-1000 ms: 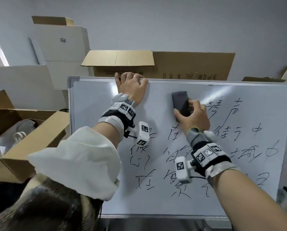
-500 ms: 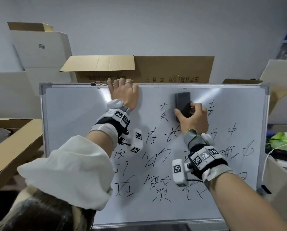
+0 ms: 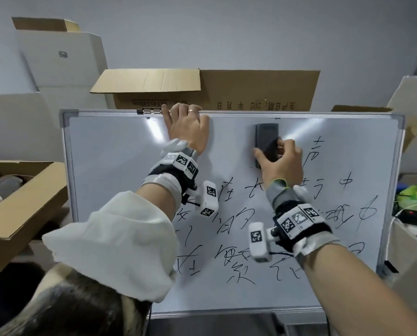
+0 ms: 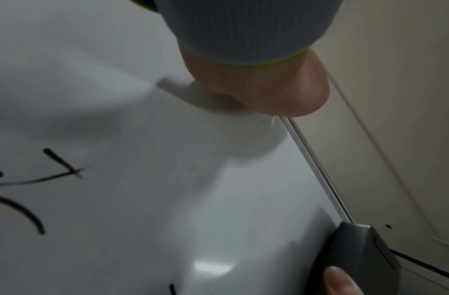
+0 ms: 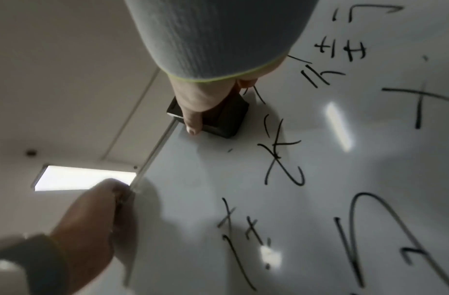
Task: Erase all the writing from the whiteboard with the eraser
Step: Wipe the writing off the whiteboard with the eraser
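The whiteboard (image 3: 115,170) stands upright before me, with black handwriting (image 3: 234,214) over its middle and right. My right hand (image 3: 280,161) grips the dark grey eraser (image 3: 266,138) and presses it flat on the board just under the top rail; the right wrist view shows the eraser (image 5: 226,117) with my thumb along its left side. My left hand (image 3: 186,127) has its fingers hooked over the top rail, left of the eraser. The left wrist view has the eraser (image 4: 362,257) at lower right and the rail (image 4: 316,169).
Cardboard boxes stand behind the board: a brown one (image 3: 251,93) and a white one (image 3: 62,54). An open brown box (image 3: 25,209) lies at the left. At the right are a white box (image 3: 413,253) and a green object (image 3: 413,192).
The eraser went up the board to just under the top rail. The character that stood to its left half a second ago is gone. My left hand stayed on the rail.
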